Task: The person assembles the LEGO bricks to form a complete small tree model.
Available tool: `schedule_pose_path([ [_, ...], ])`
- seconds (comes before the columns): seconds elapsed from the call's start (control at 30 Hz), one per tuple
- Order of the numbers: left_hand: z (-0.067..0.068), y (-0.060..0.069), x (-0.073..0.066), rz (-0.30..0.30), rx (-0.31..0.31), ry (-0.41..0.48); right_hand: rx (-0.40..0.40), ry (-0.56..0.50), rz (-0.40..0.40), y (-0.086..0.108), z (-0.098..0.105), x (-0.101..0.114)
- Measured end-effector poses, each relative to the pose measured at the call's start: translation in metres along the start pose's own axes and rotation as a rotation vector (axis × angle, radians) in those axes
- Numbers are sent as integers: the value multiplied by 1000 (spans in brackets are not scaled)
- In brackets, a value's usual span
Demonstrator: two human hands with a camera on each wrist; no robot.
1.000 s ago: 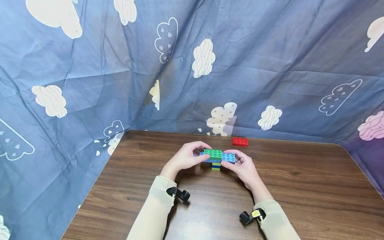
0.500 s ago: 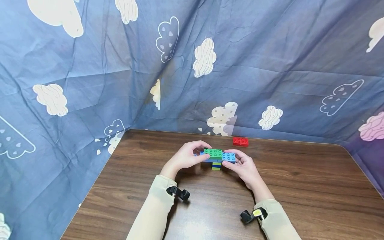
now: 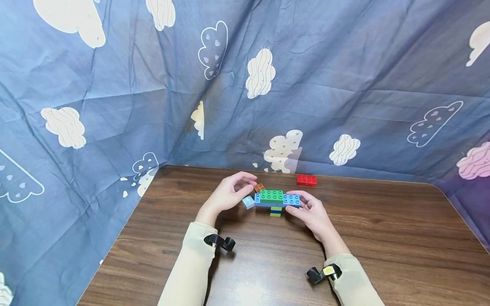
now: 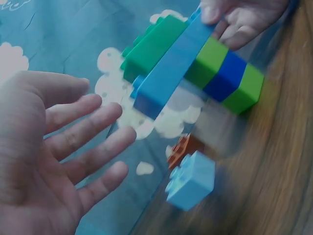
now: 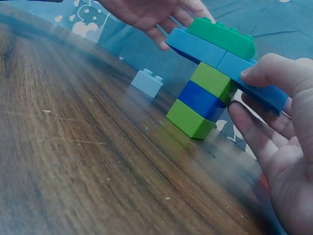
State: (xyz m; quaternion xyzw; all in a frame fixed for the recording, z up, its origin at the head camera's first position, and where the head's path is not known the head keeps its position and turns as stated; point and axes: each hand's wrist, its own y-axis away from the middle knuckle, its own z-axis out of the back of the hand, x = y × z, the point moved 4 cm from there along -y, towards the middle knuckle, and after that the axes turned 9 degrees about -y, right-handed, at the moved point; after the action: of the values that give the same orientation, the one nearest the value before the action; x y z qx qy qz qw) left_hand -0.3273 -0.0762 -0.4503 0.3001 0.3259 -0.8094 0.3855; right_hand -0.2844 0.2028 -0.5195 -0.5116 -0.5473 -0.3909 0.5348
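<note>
A brick structure stands on the table: a column of lime (image 5: pixel 190 119), dark blue (image 5: pixel 199 100) and lime bricks, two blue bricks (image 4: pixel 168 66) side by side over it, and a long green brick (image 3: pixel 272 196) across their tops. My right hand (image 3: pixel 311 214) pinches the right blue brick (image 5: pixel 259 84) between thumb and fingers. Left of the structure my left hand (image 3: pixel 226 193) is held off it, fingers spread and holding nothing (image 4: pixel 63 142). Near that hand lie a light blue brick (image 3: pixel 248 202) and an orange-brown brick (image 3: pixel 259 187).
A red brick (image 3: pixel 306 180) lies at the back of the wooden table (image 3: pixel 268 263), right of the structure. A blue cloth with cloud prints (image 3: pixel 306 85) hangs behind the table and along its left side.
My left hand has let go of the green and blue bricks and moved left, uncovering the light blue and orange-brown bricks. My right hand stays on the right blue brick.
</note>
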Motion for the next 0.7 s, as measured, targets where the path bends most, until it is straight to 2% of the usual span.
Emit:
schedule_pose_path([
  [0.1,6,2,10,20,-15,-21,-3,5,1,0,0,0],
  [0.2,8,6,20,68,-11,-61,-10,17,5,1,1,1],
  [0.4,1,11,39,152,53,-167,-33,25,-2,2,2,1],
  [0.53,-6,11,44,148,85,-193,-37,29,-7,2,2,2],
  [0.7,-12,8,48,94,108,-207,-34,29,-4,2,2,2],
])
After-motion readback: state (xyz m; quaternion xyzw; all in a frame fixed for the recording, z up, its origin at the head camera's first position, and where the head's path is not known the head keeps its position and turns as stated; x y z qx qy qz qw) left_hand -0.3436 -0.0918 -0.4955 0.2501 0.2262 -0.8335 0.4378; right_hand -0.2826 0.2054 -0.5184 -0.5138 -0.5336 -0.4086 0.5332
